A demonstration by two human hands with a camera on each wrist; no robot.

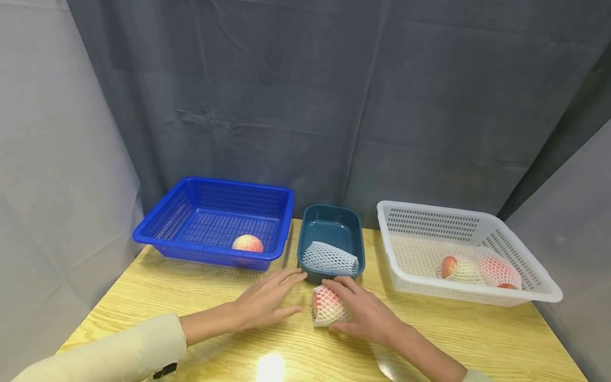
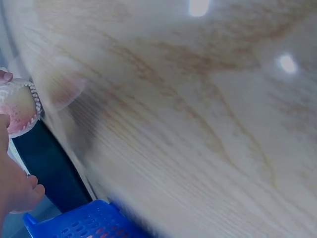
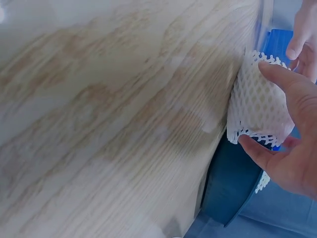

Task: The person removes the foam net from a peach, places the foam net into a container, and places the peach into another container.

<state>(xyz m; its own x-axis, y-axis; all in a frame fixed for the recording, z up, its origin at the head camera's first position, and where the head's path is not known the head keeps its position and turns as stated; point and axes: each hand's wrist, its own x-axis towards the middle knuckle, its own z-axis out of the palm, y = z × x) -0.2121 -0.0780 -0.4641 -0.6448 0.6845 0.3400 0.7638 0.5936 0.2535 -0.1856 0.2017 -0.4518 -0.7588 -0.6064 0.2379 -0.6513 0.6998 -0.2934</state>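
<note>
A pink-and-cream peach (image 1: 330, 305) in a white foam net sleeve (image 3: 260, 99) sits on the table in front of the small teal tray. My right hand (image 1: 367, 310) grips it from the right, fingers over the top and thumb low on the near side. To its left, my left hand (image 1: 268, 300) is held with fingers stretched toward the peach, apart from it and holding nothing. In the left wrist view the peach (image 2: 20, 106) shows bare at the open end of its net.
The teal tray (image 1: 329, 211) holds a white foam net (image 1: 329, 258). At the left stands a blue basket (image 1: 215, 248) with a bare peach (image 1: 247, 243) inside. A white basket (image 1: 470, 292) at the right holds netted peaches (image 1: 498, 268). Grey curtains (image 1: 286, 95) hang behind the table.
</note>
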